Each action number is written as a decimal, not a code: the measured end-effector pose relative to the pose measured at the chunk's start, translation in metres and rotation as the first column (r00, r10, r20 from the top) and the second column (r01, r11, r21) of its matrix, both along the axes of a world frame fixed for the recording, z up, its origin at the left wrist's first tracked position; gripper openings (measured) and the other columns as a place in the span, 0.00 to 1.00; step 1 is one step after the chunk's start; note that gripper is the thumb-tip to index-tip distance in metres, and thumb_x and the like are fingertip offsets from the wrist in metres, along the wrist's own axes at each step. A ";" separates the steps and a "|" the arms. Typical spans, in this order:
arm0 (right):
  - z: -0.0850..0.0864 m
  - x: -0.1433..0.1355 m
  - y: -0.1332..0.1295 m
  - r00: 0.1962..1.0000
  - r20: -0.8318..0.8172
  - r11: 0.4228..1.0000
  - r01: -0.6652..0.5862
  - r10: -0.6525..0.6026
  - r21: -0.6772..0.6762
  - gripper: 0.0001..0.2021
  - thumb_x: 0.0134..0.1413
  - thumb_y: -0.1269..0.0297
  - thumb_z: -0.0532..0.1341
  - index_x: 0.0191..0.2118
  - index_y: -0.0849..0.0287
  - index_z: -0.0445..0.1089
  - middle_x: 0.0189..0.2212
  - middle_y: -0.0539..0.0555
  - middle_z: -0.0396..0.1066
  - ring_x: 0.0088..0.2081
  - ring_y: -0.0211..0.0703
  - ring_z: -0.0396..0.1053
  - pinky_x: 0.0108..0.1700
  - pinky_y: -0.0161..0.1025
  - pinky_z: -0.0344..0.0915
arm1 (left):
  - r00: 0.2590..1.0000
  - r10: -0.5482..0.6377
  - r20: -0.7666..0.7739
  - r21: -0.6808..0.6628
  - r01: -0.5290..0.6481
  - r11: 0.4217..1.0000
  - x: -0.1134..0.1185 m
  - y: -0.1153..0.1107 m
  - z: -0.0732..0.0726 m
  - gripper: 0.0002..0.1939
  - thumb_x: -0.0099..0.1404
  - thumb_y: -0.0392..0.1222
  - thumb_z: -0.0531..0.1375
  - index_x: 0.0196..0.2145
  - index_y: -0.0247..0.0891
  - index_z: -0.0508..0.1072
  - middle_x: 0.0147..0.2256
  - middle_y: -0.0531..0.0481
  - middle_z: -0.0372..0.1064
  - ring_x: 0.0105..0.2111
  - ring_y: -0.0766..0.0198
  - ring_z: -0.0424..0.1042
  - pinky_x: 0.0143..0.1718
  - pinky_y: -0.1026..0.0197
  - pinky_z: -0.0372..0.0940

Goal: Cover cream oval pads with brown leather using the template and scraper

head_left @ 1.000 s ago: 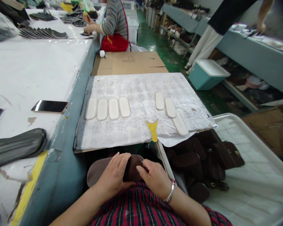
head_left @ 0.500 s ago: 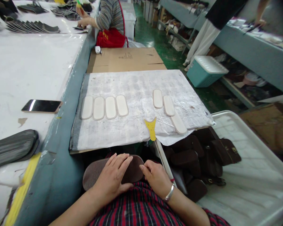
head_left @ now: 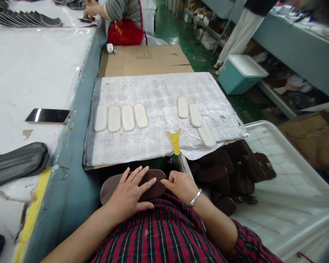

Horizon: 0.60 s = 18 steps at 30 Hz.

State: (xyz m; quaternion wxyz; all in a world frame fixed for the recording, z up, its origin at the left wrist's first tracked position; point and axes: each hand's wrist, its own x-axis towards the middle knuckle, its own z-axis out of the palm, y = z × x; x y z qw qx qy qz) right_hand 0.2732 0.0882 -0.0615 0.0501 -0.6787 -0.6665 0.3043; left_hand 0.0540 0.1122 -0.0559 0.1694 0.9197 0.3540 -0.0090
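Note:
A long brown leather piece with rounded ends (head_left: 109, 189), perhaps the base of a small bag, lies across my lap; its underside is hidden. My left hand (head_left: 131, 190) rests on its top with the fingers spread and the thumb apart. At its right end is my right hand (head_left: 179, 186), fingers curled and thumb laid at the edge, closed on that end. Just beyond, on the white-covered board (head_left: 156, 87), lie several white oval pads (head_left: 128, 118) in a row at the left. More oval pads (head_left: 195, 115) and a yellow notched template (head_left: 174, 141) are at the right.
Right of me, a white tray (head_left: 287, 175) holds a heap of brown leather bags (head_left: 230, 171). On the left table are a phone (head_left: 48, 115) and dark shaped pieces (head_left: 19, 162). A co-worker in a red apron (head_left: 126, 32) sits at the back; a teal bin (head_left: 239, 75) stands on the floor.
The whole view has tilted down, so things sit higher in the picture. The left hand's fingers are spread wider on the brown piece; the right hand stays at its right end.

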 end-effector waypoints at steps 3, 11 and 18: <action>0.003 0.000 -0.006 1.000 -0.018 0.980 -0.014 0.018 0.197 0.16 0.51 0.58 0.59 0.43 0.62 0.65 0.35 0.56 0.69 0.37 0.44 0.67 0.37 0.39 0.62 | 0.988 0.146 0.048 0.046 -0.148 0.988 -0.027 -0.005 0.000 0.34 0.53 0.59 0.58 0.56 0.50 0.55 0.61 0.44 0.44 0.59 0.47 0.46 0.57 0.38 0.38; -0.006 -0.020 -0.003 0.905 0.105 0.826 -0.419 0.412 0.378 0.26 0.53 0.65 0.55 0.58 0.63 0.52 0.57 0.59 0.54 0.58 0.45 0.49 0.59 0.47 0.50 | 0.395 0.908 0.142 -0.436 -0.798 0.416 -0.096 -0.040 -0.016 0.29 0.55 0.57 0.55 0.50 0.36 0.61 0.41 0.45 0.68 0.40 0.56 0.70 0.44 0.52 0.64; -0.023 -0.032 -0.009 0.895 0.197 0.800 -0.445 0.399 0.402 0.33 0.54 0.57 0.54 0.61 0.66 0.42 0.58 0.63 0.51 0.60 0.48 0.46 0.57 0.51 0.52 | 0.246 0.950 0.194 -0.673 -0.671 0.311 -0.089 -0.052 -0.023 0.24 0.58 0.53 0.54 0.49 0.38 0.63 0.44 0.46 0.66 0.45 0.58 0.68 0.48 0.54 0.62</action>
